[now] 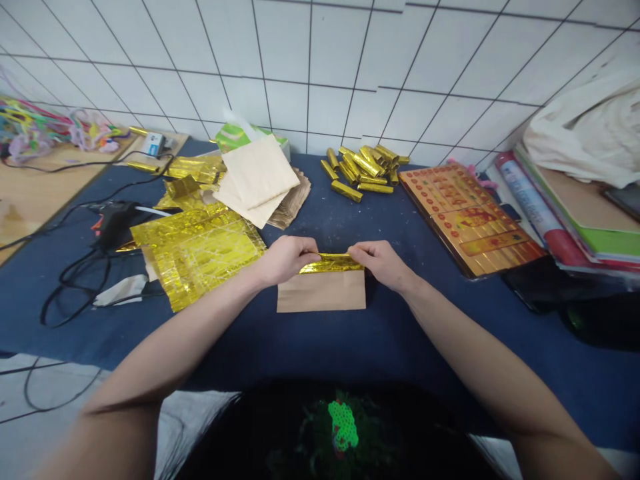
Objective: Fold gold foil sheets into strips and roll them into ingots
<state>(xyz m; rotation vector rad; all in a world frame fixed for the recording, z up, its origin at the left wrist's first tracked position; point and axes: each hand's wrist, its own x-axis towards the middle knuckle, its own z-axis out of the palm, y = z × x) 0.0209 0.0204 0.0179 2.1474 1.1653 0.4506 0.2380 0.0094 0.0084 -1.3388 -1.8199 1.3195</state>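
Note:
A strip of gold foil paper (330,265) lies folded along the far edge of a brown paper sheet (321,293) on the blue cloth. My left hand (291,259) pinches the strip's left end between thumb and fingers. At its right end, my right hand (380,261) grips the same strip in a like pinch. Crinkled gold foil sheets (200,250) spread to the left of my hands. Beyond them rest square cream paper sheets (263,173) on a brown stack. Several short gold paper rolls (367,167) are heaped near the wall.
A black glue gun (117,223) with a looping cable lies at left. Colourful pipe cleaners (85,130) sit on a wooden board (60,180). To the right are an orange-gold printed pack (470,217), books (590,200) and a white cloth bag (585,130). A tiled wall (335,53) bounds the back.

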